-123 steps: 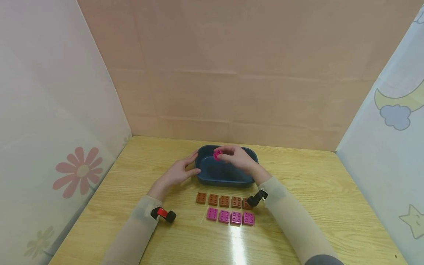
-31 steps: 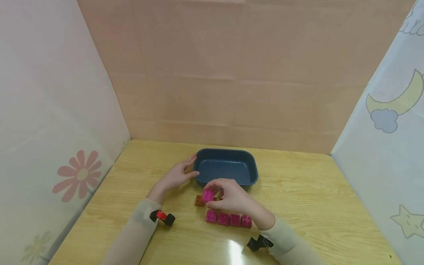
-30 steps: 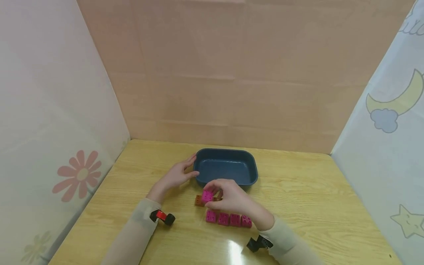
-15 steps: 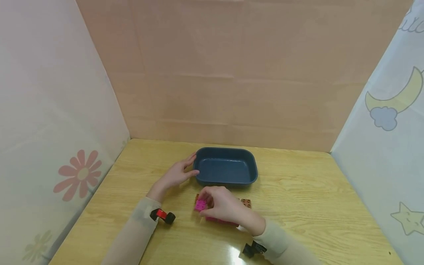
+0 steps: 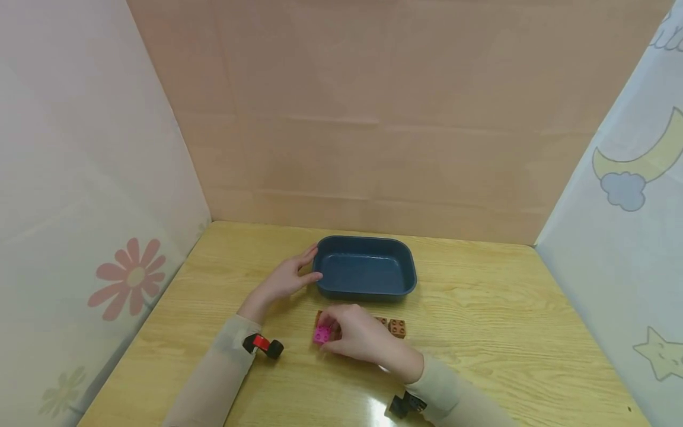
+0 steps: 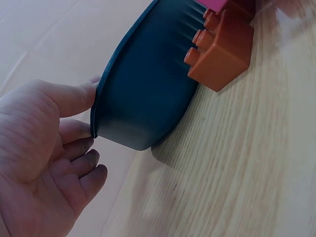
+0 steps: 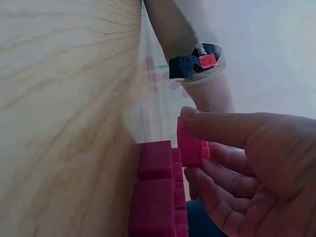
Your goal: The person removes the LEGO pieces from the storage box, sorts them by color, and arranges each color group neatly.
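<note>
In the head view, my right hand (image 5: 363, 338) pinches a magenta toy brick (image 5: 322, 334) near the left end of the brick rows. The right wrist view shows the held brick (image 7: 189, 145) between thumb and fingers, beside more magenta bricks (image 7: 153, 207) on the table. Behind the hand is a row of brown-orange bricks (image 5: 397, 328), partly covered by it. A dark blue tray (image 5: 368, 296) stands beyond them with nothing inside. My left hand (image 5: 285, 280) rests against its left side, thumb and fingertips touching the rim (image 6: 116, 57), the other fingers relaxed.
The wooden table (image 5: 480, 308) extends to both sides of the tray. A beige backdrop (image 5: 368, 148) stands behind it. Patterned cloth panels border the left (image 5: 64, 178) and the right (image 5: 629, 261).
My right hand has carried the magenta brick from above the tray toward me, then lower and left, down beside the magenta row's left end. The left hand has stayed at the tray's side.
</note>
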A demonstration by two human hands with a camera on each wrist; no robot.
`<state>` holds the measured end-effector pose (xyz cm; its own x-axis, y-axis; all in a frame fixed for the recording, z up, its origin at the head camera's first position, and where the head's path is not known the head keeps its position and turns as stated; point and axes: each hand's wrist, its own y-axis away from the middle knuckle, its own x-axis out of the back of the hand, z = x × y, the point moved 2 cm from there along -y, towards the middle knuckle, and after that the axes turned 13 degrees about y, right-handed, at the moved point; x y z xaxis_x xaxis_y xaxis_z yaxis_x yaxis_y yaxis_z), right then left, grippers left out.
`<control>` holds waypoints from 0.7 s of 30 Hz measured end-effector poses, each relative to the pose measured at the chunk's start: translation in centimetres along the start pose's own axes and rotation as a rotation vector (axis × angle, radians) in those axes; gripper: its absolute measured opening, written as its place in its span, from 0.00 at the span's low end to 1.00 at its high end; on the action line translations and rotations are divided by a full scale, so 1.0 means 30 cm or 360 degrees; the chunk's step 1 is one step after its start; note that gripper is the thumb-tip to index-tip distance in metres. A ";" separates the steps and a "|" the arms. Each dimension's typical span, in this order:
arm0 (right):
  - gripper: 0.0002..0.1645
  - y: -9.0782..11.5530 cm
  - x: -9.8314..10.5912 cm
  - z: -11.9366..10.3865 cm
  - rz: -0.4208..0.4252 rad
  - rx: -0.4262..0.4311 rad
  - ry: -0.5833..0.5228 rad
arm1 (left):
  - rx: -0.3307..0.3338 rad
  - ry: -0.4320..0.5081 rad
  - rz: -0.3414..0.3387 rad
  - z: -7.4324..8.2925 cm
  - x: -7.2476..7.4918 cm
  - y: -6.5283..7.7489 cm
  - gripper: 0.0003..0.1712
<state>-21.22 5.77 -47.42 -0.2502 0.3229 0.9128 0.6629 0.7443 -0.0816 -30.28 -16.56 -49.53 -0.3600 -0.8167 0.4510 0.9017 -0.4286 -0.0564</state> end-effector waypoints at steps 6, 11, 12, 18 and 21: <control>0.18 0.001 -0.014 -0.001 0.0021 0.0036 0.0067 | 0.0002 0.0007 -0.0005 0.001 0.002 0.001 0.47; 0.19 0.002 -0.022 -0.004 0.0012 0.0030 0.0111 | 0.0012 0.0026 -0.0010 0.004 0.000 0.002 0.46; 0.19 0.002 -0.023 -0.005 0.0011 0.0028 0.0119 | 0.0012 0.0029 -0.0010 0.005 0.000 0.003 0.46; 0.18 -0.002 -0.027 -0.008 0.0020 0.0044 0.0169 | 0.0009 0.0021 -0.0004 0.007 -0.001 0.004 0.47; 0.18 -0.004 -0.028 -0.012 0.0027 0.0055 0.0199 | 0.0004 0.0036 -0.0003 0.010 0.001 0.003 0.47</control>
<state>-20.83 5.18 -48.04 -0.1480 0.2620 0.9537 0.6411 0.7596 -0.1092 -30.12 -16.51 -49.27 -0.3667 -0.8244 0.4310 0.9017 -0.4291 -0.0536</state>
